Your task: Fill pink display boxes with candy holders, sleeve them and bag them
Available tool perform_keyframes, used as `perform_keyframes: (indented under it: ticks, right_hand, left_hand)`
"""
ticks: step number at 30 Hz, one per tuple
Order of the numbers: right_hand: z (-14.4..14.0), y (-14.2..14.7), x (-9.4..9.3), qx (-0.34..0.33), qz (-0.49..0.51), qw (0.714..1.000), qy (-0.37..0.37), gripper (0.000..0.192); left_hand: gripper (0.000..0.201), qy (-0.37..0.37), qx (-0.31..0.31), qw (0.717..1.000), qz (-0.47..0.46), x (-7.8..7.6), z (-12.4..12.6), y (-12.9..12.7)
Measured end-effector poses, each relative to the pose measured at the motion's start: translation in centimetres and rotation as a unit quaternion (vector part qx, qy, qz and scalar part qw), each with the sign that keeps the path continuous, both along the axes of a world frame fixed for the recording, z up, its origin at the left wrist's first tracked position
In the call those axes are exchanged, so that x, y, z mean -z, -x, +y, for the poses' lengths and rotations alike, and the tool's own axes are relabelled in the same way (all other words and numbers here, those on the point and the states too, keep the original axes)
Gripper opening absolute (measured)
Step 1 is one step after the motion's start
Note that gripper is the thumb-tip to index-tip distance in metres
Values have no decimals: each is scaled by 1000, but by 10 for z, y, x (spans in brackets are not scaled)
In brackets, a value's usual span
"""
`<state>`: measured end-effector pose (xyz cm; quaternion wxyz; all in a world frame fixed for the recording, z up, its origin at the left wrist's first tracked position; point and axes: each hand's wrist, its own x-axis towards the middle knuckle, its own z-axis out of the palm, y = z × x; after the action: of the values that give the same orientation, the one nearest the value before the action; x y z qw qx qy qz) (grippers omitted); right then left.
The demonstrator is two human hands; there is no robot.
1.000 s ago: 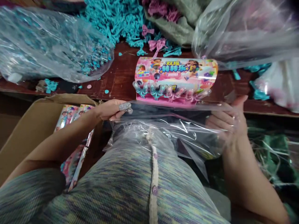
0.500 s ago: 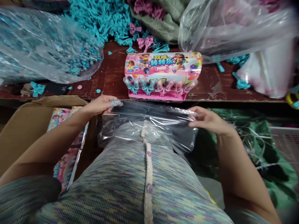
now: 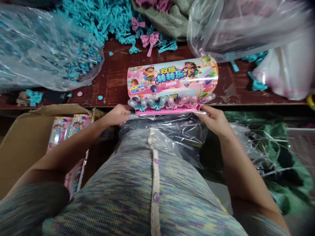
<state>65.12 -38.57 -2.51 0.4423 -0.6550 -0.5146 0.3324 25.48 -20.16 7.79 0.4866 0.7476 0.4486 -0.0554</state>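
A pink toy card (image 3: 172, 82) with cartoon figures and a row of small clear-capped teal and pink toys lies at the near edge of the brown table (image 3: 115, 82). Below it I hold a clear plastic bag (image 3: 169, 131) stretched open between both hands, its mouth right at the card's lower edge. My left hand (image 3: 119, 114) pinches the bag's left corner next to the card's lower left. Gripping the right corner is my right hand (image 3: 213, 119), which touches the card's lower right corner.
A cardboard box (image 3: 22, 144) with several packed cards stands at lower left. Large clear bags of teal parts (image 3: 46, 52) and of pale parts (image 3: 246, 26) flank the card. Loose teal and pink pieces (image 3: 137, 29) lie behind it. Green material and a crate lie at right.
Both hands have lifted the bag's mouth up to the card's lower edge. My right hand moved up and left to the card's corner. The card now overhangs the table edge.
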Motion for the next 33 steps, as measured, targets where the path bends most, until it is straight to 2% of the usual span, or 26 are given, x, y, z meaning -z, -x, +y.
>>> perform_keyframes:
  ticks: [2,3,5,7,8,10,12,14,16,19,21,22,24,26,29,33]
  right_hand:
    - [-1,-11,-4,-13,-12,1000,25,50]
    - [0,-18,-7,-43,-25,998,40,50]
    - [2,-33,-11,-145,-83,985,47,45]
    - [5,-45,-13,-249,-166,954,14,43]
    - [7,-49,-13,-278,-209,938,-8,43]
    - [12,-54,-13,-284,-280,917,-37,46]
    - [17,-57,-17,-262,-321,909,-40,48]
    - [22,-61,-29,-242,-321,914,-49,50]
    - [27,-67,-51,-239,-268,931,-70,50]
    - [39,-76,-88,-251,-140,954,-85,39]
    - [50,-79,-102,-233,-72,966,-82,32]
    - [57,-79,-103,-210,-41,973,-88,33]
    - [74,-73,-93,-141,38,982,-120,42]
    - [94,-61,-73,-59,135,973,-178,55]
    - [124,-37,-45,50,231,940,-246,66]
    - [151,-9,-24,171,265,918,-239,63]
  left_hand:
    - [11,-40,41,997,55,0,5,5]
    - [12,-74,77,991,86,-1,8,7]
    - [17,-159,174,963,128,-2,11,9]
    - [26,-216,269,927,148,-2,9,8]
    - [32,-229,301,913,156,-2,7,6]
    - [38,-242,322,899,171,-1,2,2]
    - [37,-255,308,897,187,0,-2,-1]
    - [35,-262,288,902,187,-4,-2,0]
    - [31,-260,267,917,142,-12,2,5]
    - [26,-273,201,940,-33,-28,13,13]
    - [24,-296,129,933,-161,-34,21,12]
    - [27,-311,90,923,-209,-33,24,8]
    - [38,-331,-1,901,-281,-25,30,-8]
    - [46,-313,-107,877,-348,-13,34,-31]
    - [52,-205,-257,846,-420,1,38,-69]
    - [67,-66,-406,824,-389,1,53,-99]
